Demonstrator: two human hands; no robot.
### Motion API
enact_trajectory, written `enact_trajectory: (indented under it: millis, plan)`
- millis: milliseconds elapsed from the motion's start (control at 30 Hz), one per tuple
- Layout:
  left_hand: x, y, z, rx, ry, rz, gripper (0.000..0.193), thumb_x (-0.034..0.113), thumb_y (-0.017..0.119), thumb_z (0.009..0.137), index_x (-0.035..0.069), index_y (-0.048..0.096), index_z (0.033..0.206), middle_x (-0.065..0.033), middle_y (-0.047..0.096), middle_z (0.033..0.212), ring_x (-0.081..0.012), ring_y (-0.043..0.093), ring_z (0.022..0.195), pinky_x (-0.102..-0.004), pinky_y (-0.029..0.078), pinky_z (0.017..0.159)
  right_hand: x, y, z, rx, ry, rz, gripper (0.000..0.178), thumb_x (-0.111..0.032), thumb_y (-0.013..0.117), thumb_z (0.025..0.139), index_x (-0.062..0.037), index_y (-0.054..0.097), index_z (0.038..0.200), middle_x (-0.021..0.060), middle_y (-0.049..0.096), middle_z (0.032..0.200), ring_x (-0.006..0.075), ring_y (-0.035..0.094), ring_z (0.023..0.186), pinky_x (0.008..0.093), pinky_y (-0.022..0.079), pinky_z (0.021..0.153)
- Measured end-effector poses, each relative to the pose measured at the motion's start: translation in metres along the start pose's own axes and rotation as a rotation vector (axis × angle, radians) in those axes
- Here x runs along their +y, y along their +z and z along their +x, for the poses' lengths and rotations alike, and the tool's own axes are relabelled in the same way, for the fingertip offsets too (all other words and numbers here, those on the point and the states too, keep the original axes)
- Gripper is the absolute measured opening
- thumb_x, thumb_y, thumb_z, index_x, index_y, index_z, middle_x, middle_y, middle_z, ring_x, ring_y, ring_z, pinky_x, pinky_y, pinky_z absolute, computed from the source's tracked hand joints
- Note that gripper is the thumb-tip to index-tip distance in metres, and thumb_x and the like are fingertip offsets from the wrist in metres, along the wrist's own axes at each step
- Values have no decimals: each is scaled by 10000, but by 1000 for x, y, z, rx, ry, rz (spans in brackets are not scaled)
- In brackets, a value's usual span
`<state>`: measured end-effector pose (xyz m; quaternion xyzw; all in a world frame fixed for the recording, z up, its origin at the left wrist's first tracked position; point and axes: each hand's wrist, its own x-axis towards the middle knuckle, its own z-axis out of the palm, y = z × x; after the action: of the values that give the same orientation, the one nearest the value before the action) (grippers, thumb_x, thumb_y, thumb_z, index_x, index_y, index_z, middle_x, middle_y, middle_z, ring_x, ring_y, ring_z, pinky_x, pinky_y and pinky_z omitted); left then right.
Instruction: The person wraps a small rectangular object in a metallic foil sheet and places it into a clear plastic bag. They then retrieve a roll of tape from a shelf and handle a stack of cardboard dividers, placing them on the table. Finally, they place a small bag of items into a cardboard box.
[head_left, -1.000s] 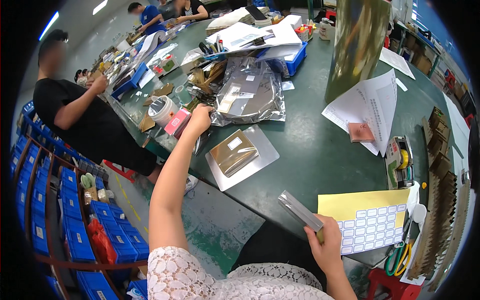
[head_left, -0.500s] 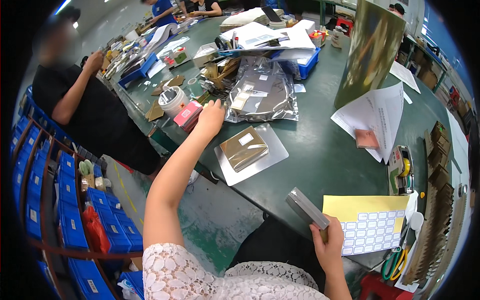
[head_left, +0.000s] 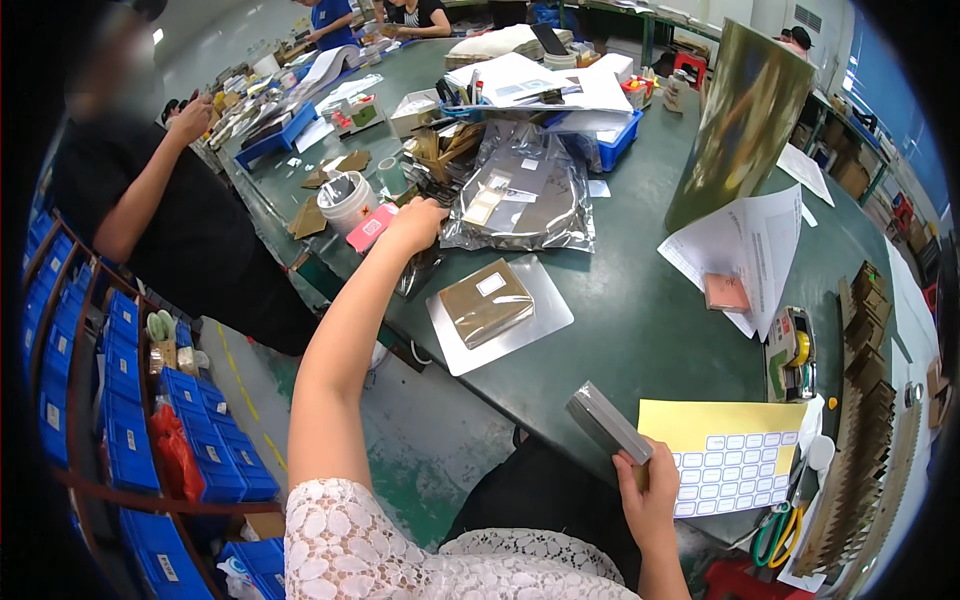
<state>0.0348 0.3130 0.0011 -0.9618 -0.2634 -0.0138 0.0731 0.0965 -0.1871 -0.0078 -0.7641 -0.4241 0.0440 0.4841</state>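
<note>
My right hand grips one end of a flat grey stack of thin pieces that looks wrapped in clear film, tilted over the table's near edge. With its arm stretched far forward, my left hand has curled fingers beside a large clear plastic bag of dark flat parts. Shiny dark clear film shows just under that hand; what its fingertips hold is hidden. Nearer me, a brown film-wrapped pack with a white label lies on a silvery plate.
A pink-topped box and a white tub stand left of my left hand. On the right are a yellow label sheet, scissors, a tape dispenser and a tall shiny roll. A person in black stands at left.
My left hand has shifted slightly left, and dark clear film now shows beneath it. The right hand still holds the grey stack. The whole view has shifted a little.
</note>
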Motion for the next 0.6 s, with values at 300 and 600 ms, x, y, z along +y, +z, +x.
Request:
enact_trajectory:
  millis: [300,600]
  plan:
    - [-27,-31,35,-336,-99,-259,697,242,835,501,116,601,1145,-154,587,1148,-287,570,1058,-373,468,900,2,2,-4,-36,86,24,245,-20,672,767,-17,572,991,132,609,929,297,578,842,355,441,753]
    - [-42,-2,51,-307,-43,-346,450,309,791,572,26,673,902,-127,663,875,-243,631,829,-329,500,733,4,5,-5,-14,107,39,236,-9,672,757,-11,570,970,136,603,911,297,579,820,348,445,740]
